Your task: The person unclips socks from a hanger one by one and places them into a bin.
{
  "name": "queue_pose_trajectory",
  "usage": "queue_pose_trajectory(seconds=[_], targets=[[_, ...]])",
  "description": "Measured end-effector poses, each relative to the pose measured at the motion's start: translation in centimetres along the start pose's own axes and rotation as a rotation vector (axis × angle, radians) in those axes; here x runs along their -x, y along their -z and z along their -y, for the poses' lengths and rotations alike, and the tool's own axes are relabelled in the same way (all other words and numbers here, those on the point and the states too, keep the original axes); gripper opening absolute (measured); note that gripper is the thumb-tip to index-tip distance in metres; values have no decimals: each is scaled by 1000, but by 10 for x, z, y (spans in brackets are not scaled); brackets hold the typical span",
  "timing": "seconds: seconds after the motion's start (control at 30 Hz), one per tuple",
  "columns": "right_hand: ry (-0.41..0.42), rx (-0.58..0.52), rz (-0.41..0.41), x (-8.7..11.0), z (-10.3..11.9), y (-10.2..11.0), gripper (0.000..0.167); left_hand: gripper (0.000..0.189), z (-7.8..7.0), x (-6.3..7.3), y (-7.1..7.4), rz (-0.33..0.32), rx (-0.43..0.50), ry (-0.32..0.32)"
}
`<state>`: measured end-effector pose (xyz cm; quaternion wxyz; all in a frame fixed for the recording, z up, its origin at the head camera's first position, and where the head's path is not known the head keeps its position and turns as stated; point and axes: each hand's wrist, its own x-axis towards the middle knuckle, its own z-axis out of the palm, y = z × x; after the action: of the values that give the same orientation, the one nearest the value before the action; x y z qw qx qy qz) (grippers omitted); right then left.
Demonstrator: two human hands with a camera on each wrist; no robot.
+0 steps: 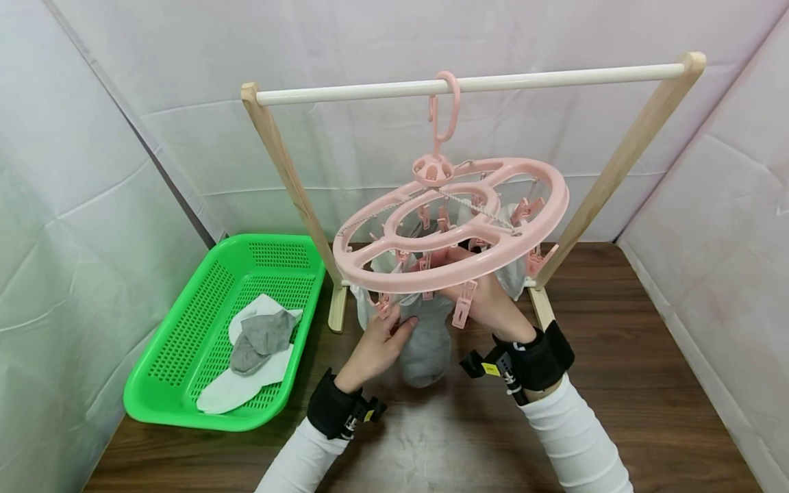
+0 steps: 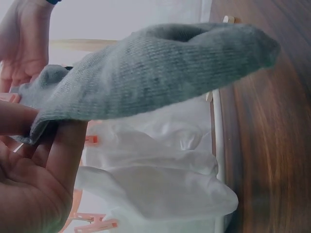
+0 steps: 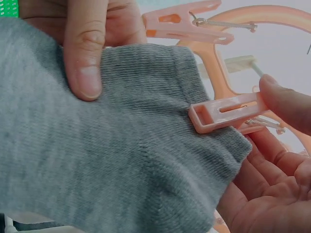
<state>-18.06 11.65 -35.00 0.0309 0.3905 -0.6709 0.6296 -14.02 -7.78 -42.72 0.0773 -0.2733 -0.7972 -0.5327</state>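
A grey sock (image 1: 425, 346) hangs toe down beneath a round pink clip hanger (image 1: 394, 282). My left hand (image 1: 377, 348) pinches the sock near its cuff, its thumb lying flat across the knit in the right wrist view. At the cuff's edge, a pink clothespin (image 3: 226, 112) has its jaws over the fabric. My right hand (image 3: 272, 179) holds the clothespin's handle end between thumb and fingers. In the head view the hanger ring partly hides that hand. White socks (image 2: 165, 189) hang behind the grey one in the left wrist view.
The hanger hooks over a white rod (image 1: 345, 92) on a wooden stand (image 1: 622, 164). At the left, a green basket (image 1: 166, 418) holds white socks (image 1: 243, 387) and a grey sock (image 1: 261, 339). Another clothespin (image 1: 464, 305) dangles from the ring's front.
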Motion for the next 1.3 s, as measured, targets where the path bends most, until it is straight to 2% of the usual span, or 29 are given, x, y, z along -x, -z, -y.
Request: queue_pose_trajectory(seconds=[0.17,0.27,0.33,0.5,0.6,0.8,0.97,1.03,1.13,1.3], targets=[[-38,43,-36,4,-1,0,35,36,5,4,-2,-22,-6,-21],[-43,10,-68,8,0,-1,44,21,9,8,-3,-13,3,-28],[-22,-56,-78,10,-1,-1,48,7,11,11,-2,-1,10,-24],[7,-306,-27,6,0,-3,40,40,15,20,3,28,56,42],[-33,-347,-32,2,2,-5,42,49,9,24,10,12,65,85],[-117,-220,-124,5,2,-6,52,47,-15,26,27,-33,43,125],[-137,-151,-156,7,0,-6,53,45,4,33,33,-118,1,125],[-167,-128,-167,8,-1,-6,58,43,13,36,35,-153,-2,144],[-234,-114,-187,12,-3,-5,63,42,15,40,43,-193,14,193],[-331,-61,-213,24,-11,-4,58,42,16,44,60,-235,47,247]])
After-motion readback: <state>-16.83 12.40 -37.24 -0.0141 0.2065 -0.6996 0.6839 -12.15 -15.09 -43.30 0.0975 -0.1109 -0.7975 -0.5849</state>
